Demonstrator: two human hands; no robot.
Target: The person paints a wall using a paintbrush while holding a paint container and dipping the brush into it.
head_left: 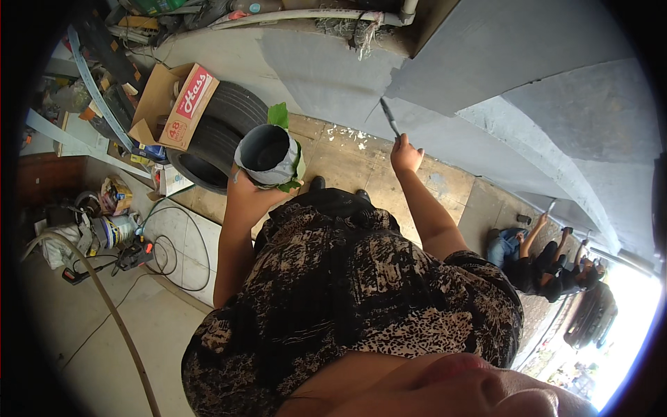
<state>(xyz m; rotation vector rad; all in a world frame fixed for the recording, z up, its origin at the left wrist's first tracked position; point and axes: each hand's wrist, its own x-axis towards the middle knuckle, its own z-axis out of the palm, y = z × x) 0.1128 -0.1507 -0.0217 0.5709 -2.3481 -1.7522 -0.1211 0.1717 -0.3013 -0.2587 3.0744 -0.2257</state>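
Note:
My left hand [251, 198] is wrapped round a grey-smeared paint pot [267, 157], held up in front of my body. The inside of the pot is dark grey, and green leaves [278, 115] stick out between it and my fingers. Out to the right, my right hand [407, 154] is closed round the handle of a paintbrush [390, 117]. The brush points away from me, its tip at the lower part of a wall [326, 73] coated partly in grey. Whether the bristles touch the wall I cannot tell.
Black tyres [240, 111] and an open cardboard box [186, 104] stand left of the pot. Cables [182, 240], a hose [114, 313] and a bucket [117, 231] lie farther left. White flecks [351, 135] dot the tiled floor. Other people [549, 260] are by the wall at right.

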